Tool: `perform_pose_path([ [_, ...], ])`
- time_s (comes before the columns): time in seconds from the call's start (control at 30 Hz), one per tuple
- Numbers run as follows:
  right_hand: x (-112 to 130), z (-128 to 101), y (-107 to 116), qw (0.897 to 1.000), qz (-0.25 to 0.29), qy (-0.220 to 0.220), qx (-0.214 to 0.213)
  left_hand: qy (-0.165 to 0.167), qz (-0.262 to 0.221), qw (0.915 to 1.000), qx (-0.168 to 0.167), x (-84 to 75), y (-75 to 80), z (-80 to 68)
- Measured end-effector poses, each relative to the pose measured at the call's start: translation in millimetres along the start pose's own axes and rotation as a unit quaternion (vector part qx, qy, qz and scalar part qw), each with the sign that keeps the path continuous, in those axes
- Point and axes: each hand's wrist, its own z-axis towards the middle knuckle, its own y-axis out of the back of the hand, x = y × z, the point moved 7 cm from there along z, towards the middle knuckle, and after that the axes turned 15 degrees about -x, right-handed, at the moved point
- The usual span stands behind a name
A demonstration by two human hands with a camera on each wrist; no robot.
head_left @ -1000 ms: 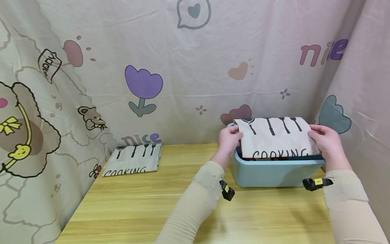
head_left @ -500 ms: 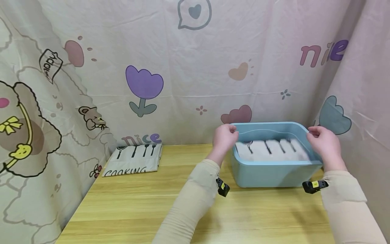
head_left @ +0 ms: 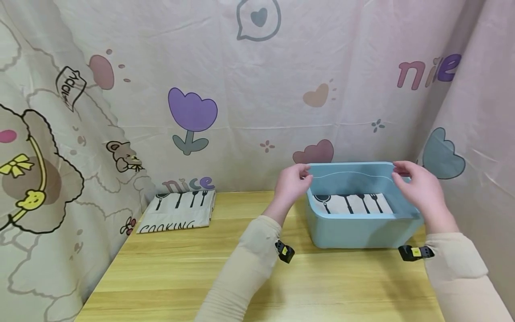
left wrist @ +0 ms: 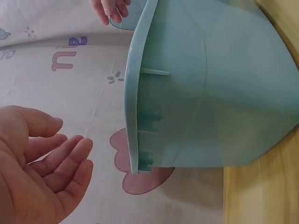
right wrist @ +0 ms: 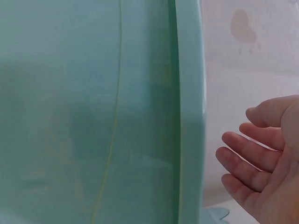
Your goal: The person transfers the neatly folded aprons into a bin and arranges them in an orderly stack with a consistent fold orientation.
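A light blue plastic bin (head_left: 362, 232) stands on the wooden table at the right, close to the curtain. Inside it lies a folded cream cloth (head_left: 352, 203) printed with black utensils. My left hand (head_left: 293, 183) hovers at the bin's back left corner with relaxed fingers and holds nothing; in the left wrist view the left hand (left wrist: 42, 163) is apart from the bin's rim (left wrist: 135, 93). My right hand (head_left: 416, 188) hovers over the bin's right rim, also empty; the right wrist view shows its fingers (right wrist: 252, 154) loose beside the bin's wall (right wrist: 93, 112).
A second folded cloth (head_left: 177, 210) printed "COOKING" lies at the table's back left. Patterned curtains (head_left: 249, 89) close in the back and both sides. Bare wooden tabletop (head_left: 181, 277) spreads in front of the bin and the cloth.
Both hands held the folded cloth above the bin, then let it go. The cloth dropped into the bin and lies still. The hands have lifted slightly, now empty.
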Motion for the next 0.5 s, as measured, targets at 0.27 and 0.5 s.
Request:
perform_pose_path([
  [0.27,27.3,-7.7,-3.4,0.998,0.014,0.054,-0.001,-0.056,0.049,0.9971,0.014,2.8,4.2,-8.5],
  [0.5,45.3,-15.5,-8.1,0.996,0.022,0.086,0.005,-0.138,0.148,0.9793,0.005,2.9,6.9,-17.4],
])
